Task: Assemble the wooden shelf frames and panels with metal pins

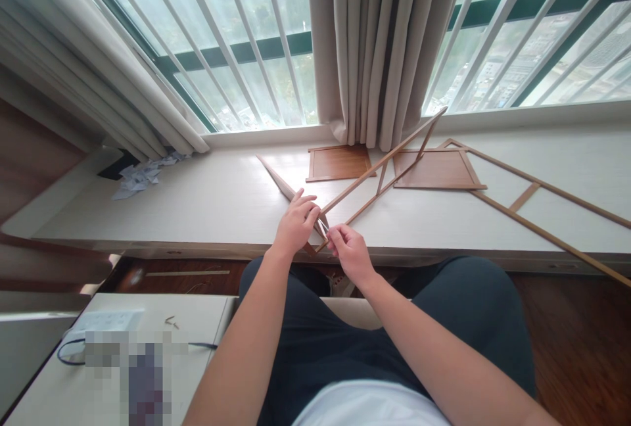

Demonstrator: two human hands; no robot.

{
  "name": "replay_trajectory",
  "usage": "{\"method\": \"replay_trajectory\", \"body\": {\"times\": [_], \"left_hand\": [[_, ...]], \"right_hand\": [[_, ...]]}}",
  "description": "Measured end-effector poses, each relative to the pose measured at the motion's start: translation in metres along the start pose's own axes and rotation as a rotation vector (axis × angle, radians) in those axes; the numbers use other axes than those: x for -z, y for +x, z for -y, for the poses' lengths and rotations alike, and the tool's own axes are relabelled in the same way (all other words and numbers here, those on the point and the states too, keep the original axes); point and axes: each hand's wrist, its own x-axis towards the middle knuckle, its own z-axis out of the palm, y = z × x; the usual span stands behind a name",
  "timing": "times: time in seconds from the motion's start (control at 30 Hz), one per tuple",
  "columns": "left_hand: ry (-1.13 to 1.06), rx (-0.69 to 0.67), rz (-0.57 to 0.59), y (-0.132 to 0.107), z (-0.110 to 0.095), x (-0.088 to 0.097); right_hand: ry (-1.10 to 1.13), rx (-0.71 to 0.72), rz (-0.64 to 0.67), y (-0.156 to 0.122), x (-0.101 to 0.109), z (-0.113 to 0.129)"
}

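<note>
Brown wood lies at both your hands: a ladder-like frame (362, 180) slants over the pale window ledge (236, 206), and a panel (277, 178), seen almost edge-on, reaches your left hand (297, 221) by the frame's near end. Your right hand (350, 252) has a narrow grip, fingertips pinched on a thin, metal-looking tool (323, 224) set at that corner. Your left grip is curled over the wood, but how tightly it closes cannot be told from this view.

To work this corner well, brace both pieces with the left hand so they don't creep apart, fingertips clear of the tool's end. Line the tool up before you put force on it, and use small, even movements; a skewed end would likely slip and scratch the wood. The long frame probably levers on the corner, so let the ledge carry its weight. Mind your left elbow, too: the small brassy pieces (170, 321) on the white desk (202, 314) could easily be swept off.
</note>
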Motion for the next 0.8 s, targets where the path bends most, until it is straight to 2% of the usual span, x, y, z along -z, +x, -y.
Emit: {"method": "replay_trajectory", "body": {"times": [0.23,0.5,0.8], "left_hand": [[0.005,0.000,0.002,0.0000,0.0005,-0.0002],[0.000,0.004,0.001,0.0006,0.0012,-0.0006],[0.006,0.009,0.008,0.0002,0.0006,0.0005]], "right_hand": [[-0.127,0.069,-0.037,-0.0009,0.0012,-0.0018],[-0.436,0.226,-0.094,-0.0012,0.0069,0.0066],[-0.551,0.323,-0.103,0.0016,0.0065,0.0054]]}}
